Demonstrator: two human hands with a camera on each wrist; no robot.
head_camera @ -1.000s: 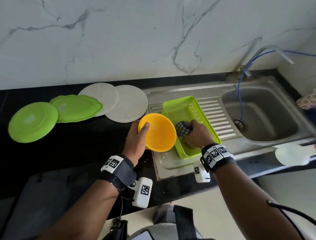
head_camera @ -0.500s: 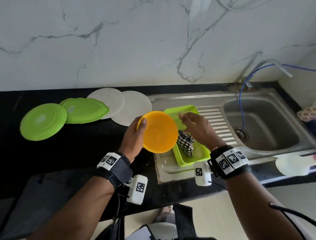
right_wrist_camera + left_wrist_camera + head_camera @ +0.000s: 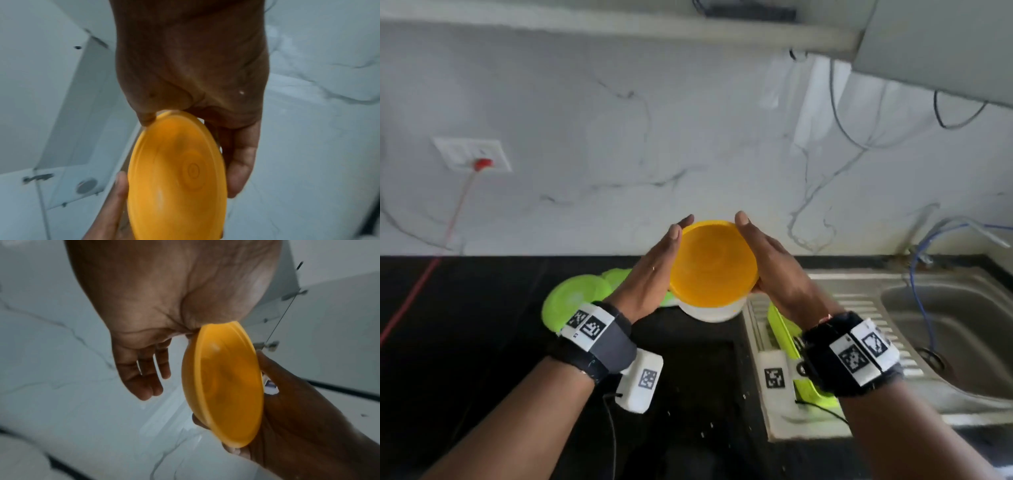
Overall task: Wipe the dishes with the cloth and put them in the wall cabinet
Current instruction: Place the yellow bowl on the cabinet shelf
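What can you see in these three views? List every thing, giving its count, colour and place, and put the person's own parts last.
round orange plastic plate: one, orange, held up on edge between both hands, above the counter.
round green plastic plates: at least two, lime green, on the black counter behind the left hand.
white dish: one showing, white, on the counter under the orange plate.
green plastic basket: one, lime green, on the steel drainboard, mostly hidden by the right wrist.
steel sink: one, grey, at the right.
wall cabinet: one, grey, upper right.
wall socket: one, white, red plug in it.
left hand: straight fingers press the plate's left edge.
right hand: straight fingers press its right edge.
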